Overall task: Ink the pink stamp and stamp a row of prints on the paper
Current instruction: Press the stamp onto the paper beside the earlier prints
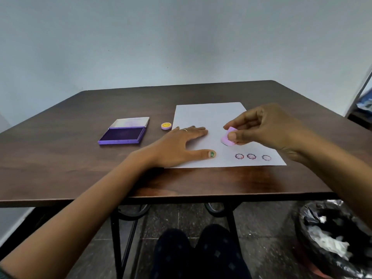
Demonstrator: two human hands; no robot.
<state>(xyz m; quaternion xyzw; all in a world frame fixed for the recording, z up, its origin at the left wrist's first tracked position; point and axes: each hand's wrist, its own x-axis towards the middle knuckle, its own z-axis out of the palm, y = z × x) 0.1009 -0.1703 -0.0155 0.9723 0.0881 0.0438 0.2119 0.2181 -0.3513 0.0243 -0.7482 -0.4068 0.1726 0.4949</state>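
My right hand [263,128] pinches the pink stamp [227,138] between thumb and fingers, tilted and lifted just above the white paper [203,115]. Three purple smiley prints [251,156] sit in a row near the paper's front edge, below the stamp. My left hand [177,146] lies flat with fingers spread on the paper's left edge, holding nothing. The open purple ink pad [123,135] rests on the table to the left of the paper.
A small round cap with a yellow smiley [166,126] lies between the ink pad and the paper. The dark wooden table [60,158] ends close to me. A black-lined waste bin [334,238] stands on the floor at the lower right.
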